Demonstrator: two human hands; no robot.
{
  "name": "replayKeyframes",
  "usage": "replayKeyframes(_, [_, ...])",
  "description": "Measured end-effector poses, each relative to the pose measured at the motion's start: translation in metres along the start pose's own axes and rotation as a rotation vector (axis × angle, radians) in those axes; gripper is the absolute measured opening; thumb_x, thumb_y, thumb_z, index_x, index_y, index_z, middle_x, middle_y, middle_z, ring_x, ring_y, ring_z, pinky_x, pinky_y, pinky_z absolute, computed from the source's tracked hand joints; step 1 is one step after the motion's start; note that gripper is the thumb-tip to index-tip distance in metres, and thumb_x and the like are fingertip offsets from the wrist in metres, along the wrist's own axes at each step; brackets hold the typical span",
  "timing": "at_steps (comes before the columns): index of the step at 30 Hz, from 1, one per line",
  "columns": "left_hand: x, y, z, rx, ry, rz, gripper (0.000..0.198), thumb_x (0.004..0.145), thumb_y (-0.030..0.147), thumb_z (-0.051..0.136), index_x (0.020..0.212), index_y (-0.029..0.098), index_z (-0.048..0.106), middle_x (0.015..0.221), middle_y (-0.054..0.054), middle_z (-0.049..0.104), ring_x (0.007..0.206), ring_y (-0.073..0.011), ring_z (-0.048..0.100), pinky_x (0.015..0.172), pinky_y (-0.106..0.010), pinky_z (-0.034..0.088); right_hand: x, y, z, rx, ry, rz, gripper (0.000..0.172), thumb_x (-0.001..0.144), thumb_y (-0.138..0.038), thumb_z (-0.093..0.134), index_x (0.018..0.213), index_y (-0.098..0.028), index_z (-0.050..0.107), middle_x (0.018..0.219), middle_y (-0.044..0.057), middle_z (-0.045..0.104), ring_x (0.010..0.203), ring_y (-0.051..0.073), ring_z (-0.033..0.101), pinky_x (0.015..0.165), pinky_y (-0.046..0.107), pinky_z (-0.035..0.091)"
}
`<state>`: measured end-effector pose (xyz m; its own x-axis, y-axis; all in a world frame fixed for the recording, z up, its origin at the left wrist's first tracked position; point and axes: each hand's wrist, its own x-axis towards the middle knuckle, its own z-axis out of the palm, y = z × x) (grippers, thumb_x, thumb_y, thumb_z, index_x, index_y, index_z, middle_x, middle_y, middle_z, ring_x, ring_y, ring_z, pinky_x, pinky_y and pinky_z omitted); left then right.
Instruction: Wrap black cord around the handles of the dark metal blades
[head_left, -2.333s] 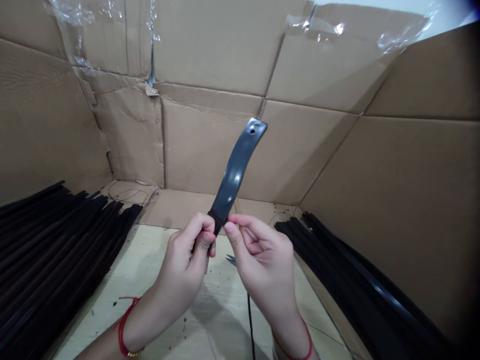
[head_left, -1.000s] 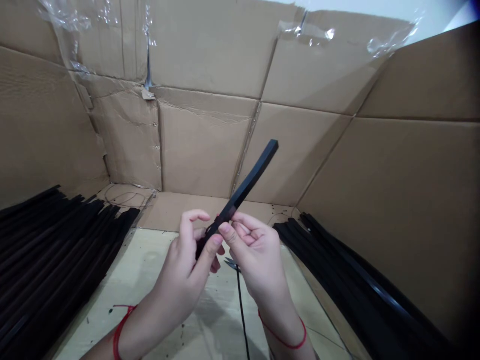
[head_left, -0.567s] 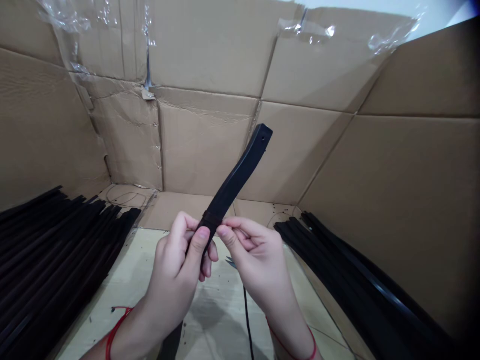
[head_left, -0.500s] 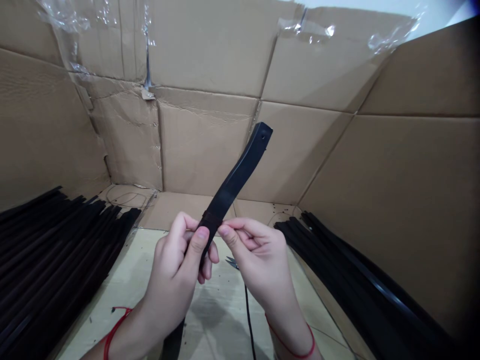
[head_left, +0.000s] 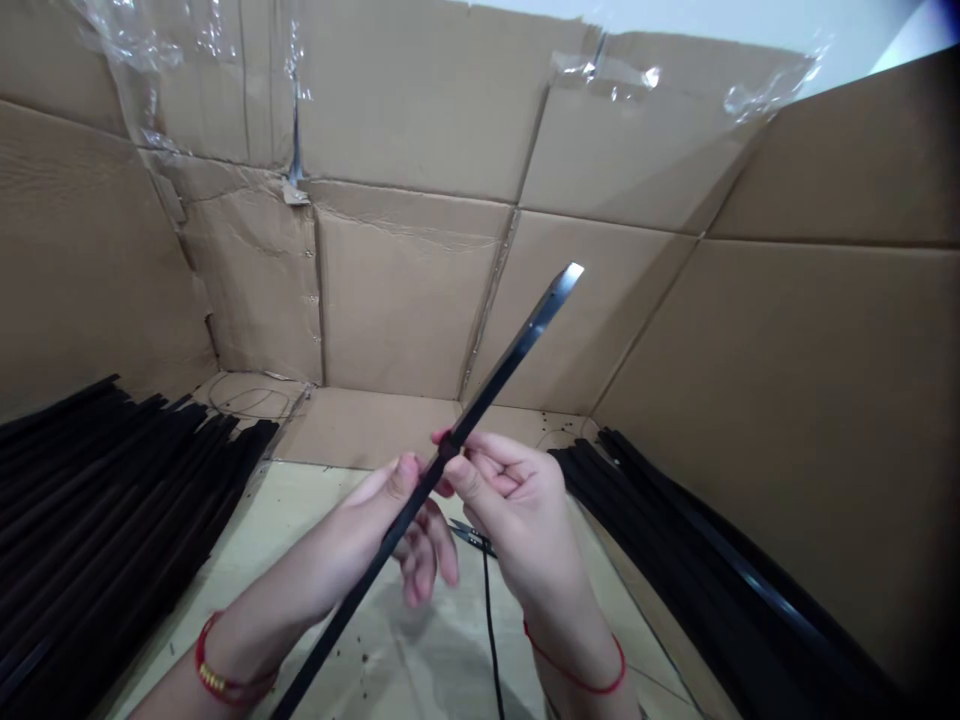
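A long black strip [head_left: 510, 352] slants from the lower left up to the right, its narrow edge turned towards me and its tip shining. My left hand [head_left: 382, 510] grips it between thumb and forefinger, with the other fingers hanging loose below. Just above, my right hand [head_left: 510, 500] pinches the strip at a dark band [head_left: 448, 446] around it. Whether the right fingers also hold a loose end there is hidden. Small snips [head_left: 471, 536] lie on the pale work surface beyond my right hand, partly covered by it.
Black strips [head_left: 112, 520] lie in a thick pile at the left. Another bundle of long black strips [head_left: 675, 540] is at the right. A black cord [head_left: 491, 630] runs down the pale surface [head_left: 420, 660]. Taped cardboard walls [head_left: 405, 290] rise behind and on both sides.
The strip has turned from its broad face to its narrow edge, and its tip has swung right. My left hand's lower fingers have loosened and spread. My right hand stays at the band.
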<state>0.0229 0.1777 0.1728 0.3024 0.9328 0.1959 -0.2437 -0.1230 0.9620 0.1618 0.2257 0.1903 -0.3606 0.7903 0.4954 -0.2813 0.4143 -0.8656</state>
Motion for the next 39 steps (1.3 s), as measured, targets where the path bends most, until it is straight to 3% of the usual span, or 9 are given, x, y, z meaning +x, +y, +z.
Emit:
replayKeyframes(2, [0.001, -0.003, 0.004, 0.215, 0.182, 0.086, 0.040, 0.094, 0.055, 0.044, 0.097, 0.015, 0.049, 0.072, -0.001, 0.056, 0.057, -0.0064, 0.048, 0.052, -0.016, 0.038, -0.001, -0.003, 0.004, -0.096, 0.075, -0.024, 0.022, 0.077, -0.032, 0.070, 0.090, -0.014, 0.072, 0.053, -0.006, 0.031, 0.047, 0.008, 0.029, 0.041, 0.020, 0.028])
replayKeyframes(4, [0.000, -0.004, 0.007, 0.315, 0.246, 0.113, 0.036, 0.092, 0.052, 0.051, 0.093, 0.016, 0.050, 0.067, 0.004, 0.044, 0.056, -0.0051, 0.036, 0.050, -0.015, 0.030, -0.002, -0.005, 0.008, -0.200, 0.103, -0.068, 0.016, 0.079, -0.028, 0.065, 0.085, -0.013, 0.071, 0.052, -0.007, 0.027, 0.046, 0.008, 0.025, 0.040, 0.019, 0.025])
replayKeyframes(9, [-0.004, 0.001, 0.005, 0.167, 0.103, -0.024, 0.037, 0.094, 0.053, 0.043, 0.090, 0.017, 0.045, 0.062, 0.006, 0.035, 0.048, -0.0044, 0.029, 0.043, -0.019, 0.018, -0.006, -0.006, 0.007, -0.443, 0.172, -0.165, 0.015, 0.081, -0.025, 0.061, 0.081, -0.013, 0.071, 0.050, -0.006, 0.029, 0.045, 0.008, 0.025, 0.042, 0.021, 0.022])
replayKeyframes(16, [-0.005, 0.007, 0.000, 0.113, 0.037, -0.016, 0.036, 0.096, 0.051, 0.041, 0.088, 0.016, 0.045, 0.063, 0.006, 0.038, 0.049, -0.0036, 0.031, 0.045, -0.018, 0.022, -0.005, -0.012, -0.002, -0.276, 0.035, 0.025, 0.020, 0.079, -0.033, 0.065, 0.076, -0.013, 0.070, 0.055, 0.003, 0.056, 0.047, 0.011, 0.042, 0.045, 0.023, 0.032])
replayKeyframes(20, [-0.003, 0.006, -0.002, 0.066, 0.042, -0.027, 0.037, 0.095, 0.051, 0.043, 0.087, 0.016, 0.045, 0.060, 0.006, 0.037, 0.046, -0.0029, 0.030, 0.043, -0.016, 0.019, -0.004, -0.014, -0.003, -0.323, 0.067, 0.011, 0.024, 0.079, -0.032, 0.066, 0.064, -0.013, 0.067, 0.048, 0.001, 0.051, 0.043, 0.009, 0.036, 0.041, 0.022, 0.024])
replayKeyframes(24, [-0.007, 0.007, -0.002, -0.052, 0.001, -0.105, 0.039, 0.095, 0.054, 0.041, 0.086, 0.016, 0.047, 0.055, 0.007, 0.038, 0.042, -0.0023, 0.029, 0.039, -0.014, 0.021, -0.004, -0.013, 0.001, -0.215, 0.052, -0.028, 0.014, 0.076, -0.028, 0.068, 0.075, -0.015, 0.072, 0.056, 0.003, 0.060, 0.049, 0.012, 0.048, 0.044, 0.022, 0.034])
replayKeyframes(33, [-0.010, 0.013, 0.001, -0.089, 0.019, -0.221, 0.042, 0.088, 0.055, 0.054, 0.071, 0.019, 0.040, 0.041, 0.010, 0.033, 0.030, -0.0016, 0.021, 0.029, -0.010, 0.020, -0.006, -0.013, 0.008, -0.100, 0.021, 0.027, 0.020, 0.076, -0.033, 0.072, 0.069, -0.015, 0.066, 0.047, -0.001, 0.053, 0.042, 0.010, 0.046, 0.040, 0.020, 0.033])
replayKeyframes(36, [-0.012, 0.013, -0.001, -0.163, -0.074, -0.257, 0.040, 0.089, 0.053, 0.053, 0.072, 0.019, 0.042, 0.040, 0.010, 0.033, 0.028, -0.0020, 0.021, 0.027, -0.010, 0.021, -0.005, -0.014, 0.004, -0.008, -0.046, 0.020, 0.016, 0.074, -0.032, 0.076, 0.074, -0.017, 0.069, 0.052, -0.001, 0.056, 0.050, 0.012, 0.054, 0.047, 0.022, 0.041])
replayKeyframes(39, [-0.013, 0.008, -0.008, -0.318, -0.263, -0.265, 0.039, 0.091, 0.051, 0.050, 0.071, 0.019, 0.044, 0.038, 0.009, 0.033, 0.026, -0.0026, 0.021, 0.026, -0.010, 0.024, -0.005, -0.011, 0.001, 0.015, -0.134, 0.037, 0.023, 0.073, -0.036, 0.079, 0.087, -0.018, 0.074, 0.053, -0.002, 0.056, 0.049, 0.011, 0.050, 0.044, 0.020, 0.035])
